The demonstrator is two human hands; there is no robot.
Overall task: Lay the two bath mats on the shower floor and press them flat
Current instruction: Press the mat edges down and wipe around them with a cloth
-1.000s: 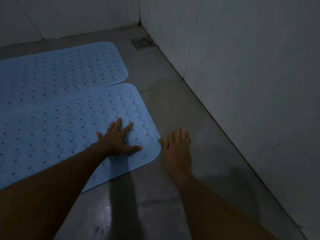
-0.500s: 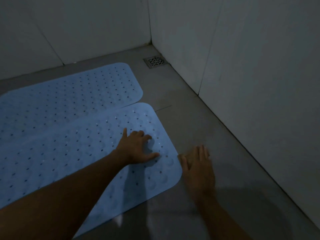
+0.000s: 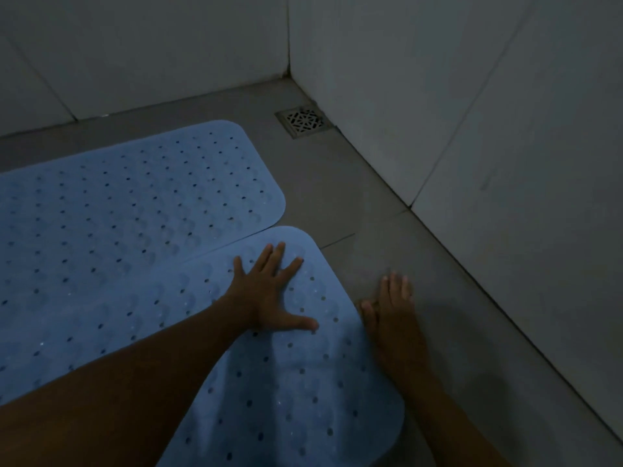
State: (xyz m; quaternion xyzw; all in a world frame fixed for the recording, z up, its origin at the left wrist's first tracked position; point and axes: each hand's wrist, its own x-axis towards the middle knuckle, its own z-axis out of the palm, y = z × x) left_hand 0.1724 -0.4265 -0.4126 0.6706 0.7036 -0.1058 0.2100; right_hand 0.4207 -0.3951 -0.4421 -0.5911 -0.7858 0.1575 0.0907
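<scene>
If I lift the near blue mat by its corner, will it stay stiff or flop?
Probably floppy: the near mat looks thin and lies flush on the floor under the flat left hand. Likely light for its size, being perforated all over. It may resist sliding; its underside is hidden.

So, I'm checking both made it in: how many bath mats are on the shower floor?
2. The far mat lies near the drain; the near mat lies alongside it, under the flat left hand. Both run past the picture's left edge, where more could be hidden.
</scene>
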